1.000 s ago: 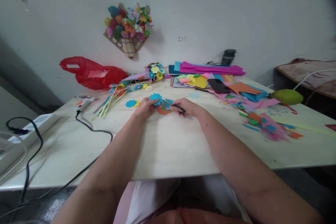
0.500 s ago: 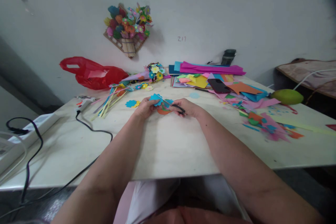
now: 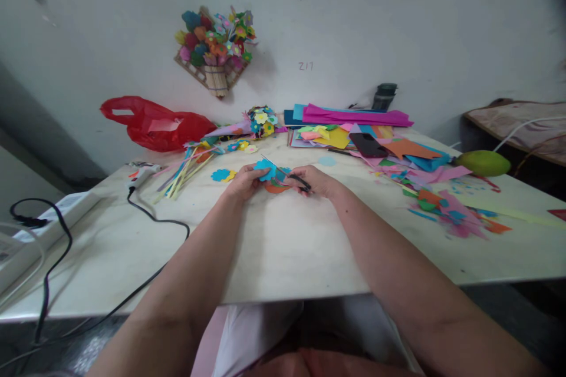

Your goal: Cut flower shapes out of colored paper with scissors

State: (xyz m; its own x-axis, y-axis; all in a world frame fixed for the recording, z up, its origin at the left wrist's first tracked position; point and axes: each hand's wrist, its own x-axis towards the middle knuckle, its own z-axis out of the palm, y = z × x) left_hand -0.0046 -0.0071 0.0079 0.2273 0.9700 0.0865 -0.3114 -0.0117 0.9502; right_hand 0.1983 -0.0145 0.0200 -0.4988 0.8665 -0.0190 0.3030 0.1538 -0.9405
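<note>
Between thumb and fingers my left hand (image 3: 246,182) pinches a blue paper flower (image 3: 264,170). My right hand (image 3: 315,181) is closed around the black handles of a pair of scissors (image 3: 299,182), whose blades point up and left at the flower's edge. Just under the blades lie more blue paper and an orange paper piece (image 3: 276,187), partly covered by the scissors and my fingers. Left of my left hand, a blue cut-out flower (image 3: 220,175) rests on the table, overlapping a yellow one.
A hot glue gun (image 3: 144,175) with a black cord and a white power strip (image 3: 53,230) stand at the left. Behind are a red plastic bag (image 3: 159,126) and a paper bouquet (image 3: 262,122). Paper scraps (image 3: 460,212), a phone (image 3: 368,145) and a green fruit (image 3: 483,162) lie right.
The scissor blades have shifted slightly relative to the blue flower, which has turned a little in my left hand. Both arms stay nearly in place.
</note>
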